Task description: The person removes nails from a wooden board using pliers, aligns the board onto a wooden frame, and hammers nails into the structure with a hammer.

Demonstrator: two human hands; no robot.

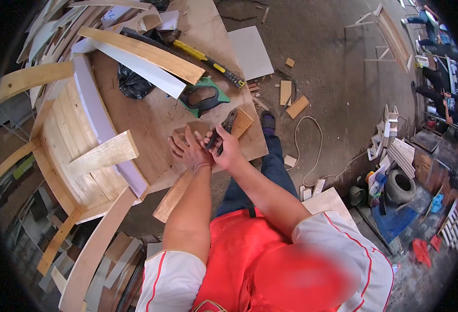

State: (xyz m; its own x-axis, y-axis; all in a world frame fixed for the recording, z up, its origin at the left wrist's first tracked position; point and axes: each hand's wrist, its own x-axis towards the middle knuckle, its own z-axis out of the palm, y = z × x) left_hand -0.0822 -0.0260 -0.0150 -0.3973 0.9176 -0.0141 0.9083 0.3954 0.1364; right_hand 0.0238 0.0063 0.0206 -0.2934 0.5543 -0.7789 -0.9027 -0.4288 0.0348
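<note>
My right hand is closed around the black handles of a pair of pliers, whose head points away from me. Beside it, my left hand lies palm down with its fingers spread, close to the plier handles. Both hands are over a wooden board that runs diagonally under them; its far end shows past the pliers. Whatever lies between the hands is hidden. Just beyond, a handsaw with a green handle lies on the plywood table. Farther off is a hammer with a yellow and black handle.
A slatted wooden frame with upright legs stands at left. Loose planks and a black plastic bag lie on the table. Wood offcuts and a cord are on the floor at right. People are at the far right.
</note>
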